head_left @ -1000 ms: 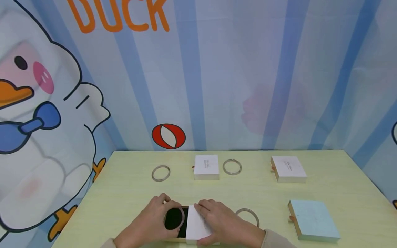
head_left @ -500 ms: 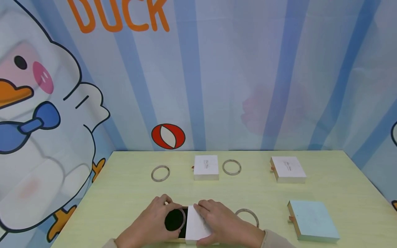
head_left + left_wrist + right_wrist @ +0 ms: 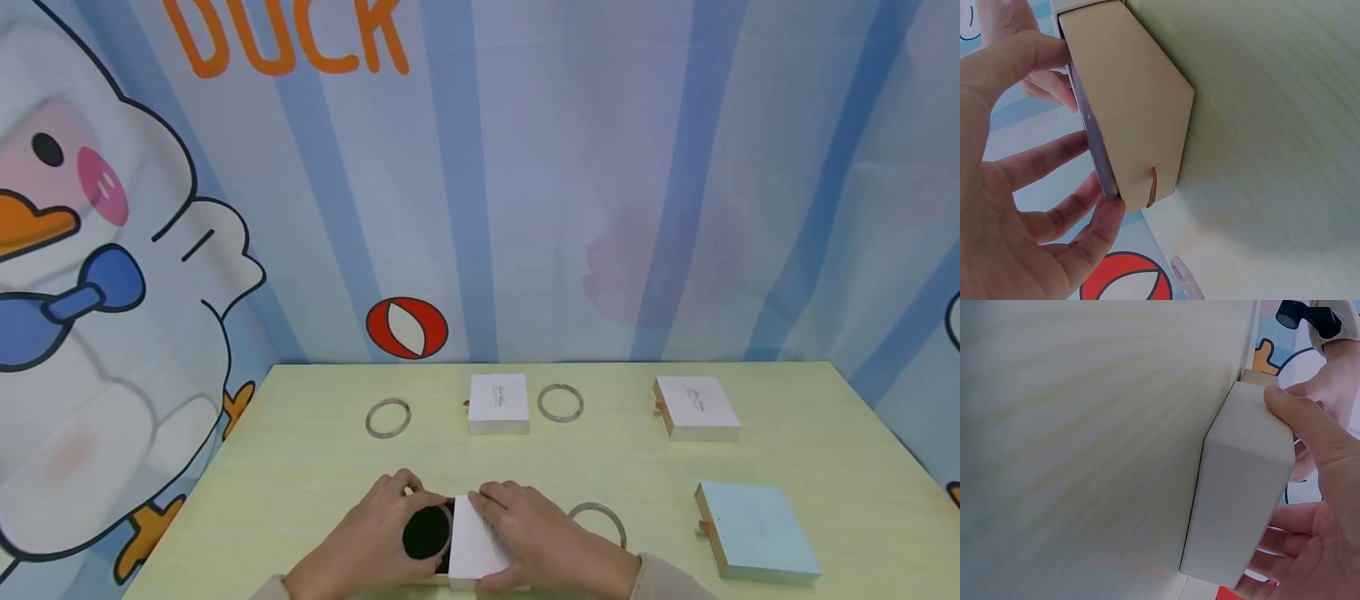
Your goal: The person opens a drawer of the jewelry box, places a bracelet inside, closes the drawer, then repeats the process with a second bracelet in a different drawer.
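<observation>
At the front of the table, a white box sleeve [image 3: 474, 546] has its dark-lined drawer [image 3: 444, 560] partly out on the left. My left hand [image 3: 375, 533] pinches a bangle [image 3: 450, 533] over that drawer, thumb and fingers at opposite sides of the ring. Seen edge-on in the left wrist view, the bangle [image 3: 1100, 159] lies along the top of the tan drawer [image 3: 1138, 106], which has a small ribbon tab [image 3: 1152, 187]. The right hand [image 3: 551, 537] grips the sleeve, its thumb on one side [image 3: 1235, 462] and fingers across. The left hand covers the drawer's outer end in the head view.
Another bangle [image 3: 603, 510] lies just behind the right hand. Farther back are a bangle [image 3: 388, 402], a white box [image 3: 498, 404], a third loose bangle [image 3: 561, 387] and a second white box [image 3: 697, 408]. A light blue box [image 3: 757, 533] sits at right.
My left hand and its bangle have shifted slightly right, towards the sleeve, and less of the dark lining shows beside the sleeve. The right hand has hardly moved.
</observation>
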Demonstrator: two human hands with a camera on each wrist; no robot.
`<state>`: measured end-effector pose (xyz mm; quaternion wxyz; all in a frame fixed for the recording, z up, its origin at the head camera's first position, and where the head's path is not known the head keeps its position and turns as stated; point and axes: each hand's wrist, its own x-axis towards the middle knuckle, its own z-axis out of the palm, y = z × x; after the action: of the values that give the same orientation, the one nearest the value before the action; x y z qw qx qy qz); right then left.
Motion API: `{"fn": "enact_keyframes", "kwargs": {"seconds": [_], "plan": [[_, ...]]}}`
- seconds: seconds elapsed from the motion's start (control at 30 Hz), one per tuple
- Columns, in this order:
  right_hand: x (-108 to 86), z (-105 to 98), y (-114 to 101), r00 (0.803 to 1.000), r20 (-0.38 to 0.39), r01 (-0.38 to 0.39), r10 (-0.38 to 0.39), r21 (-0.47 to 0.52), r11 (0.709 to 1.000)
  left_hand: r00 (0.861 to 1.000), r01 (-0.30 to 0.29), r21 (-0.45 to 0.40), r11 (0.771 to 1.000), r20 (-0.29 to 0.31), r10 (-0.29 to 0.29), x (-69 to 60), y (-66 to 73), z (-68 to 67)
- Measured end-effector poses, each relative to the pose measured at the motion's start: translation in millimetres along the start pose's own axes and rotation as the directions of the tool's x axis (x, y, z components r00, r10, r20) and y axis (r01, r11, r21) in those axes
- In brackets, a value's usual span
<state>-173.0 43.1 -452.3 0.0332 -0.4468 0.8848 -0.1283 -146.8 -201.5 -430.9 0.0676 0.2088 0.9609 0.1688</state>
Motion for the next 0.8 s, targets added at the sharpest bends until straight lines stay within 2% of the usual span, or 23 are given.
{"fn": "enact_keyframes", "kwargs": {"seconds": [0.13, 0.4, 0.8], "plan": [[0.5, 0.0, -0.1, 1.000, 0.005, -0.001, 0.001, -0.002, 1.000, 1.000, 0.003, 0.006, 1.000, 0.008, -0.003, 0.7, 1.2, 0.1], [0.7, 0.2, 0.0, 1.000, -0.003, 0.001, -0.001, -0.008, 1.000, 1.000, -0.026, 0.034, 0.999, -0.011, 0.027, 0.7, 2.2, -0.2], [0.0, -0.1, -0.7, 1.000, -0.013, 0.005, -0.006, -0.016, 1.000, 1.000, -0.024, 0.054, 0.998, 0.019, 0.023, 2.5, 5.0, -0.2]]}}
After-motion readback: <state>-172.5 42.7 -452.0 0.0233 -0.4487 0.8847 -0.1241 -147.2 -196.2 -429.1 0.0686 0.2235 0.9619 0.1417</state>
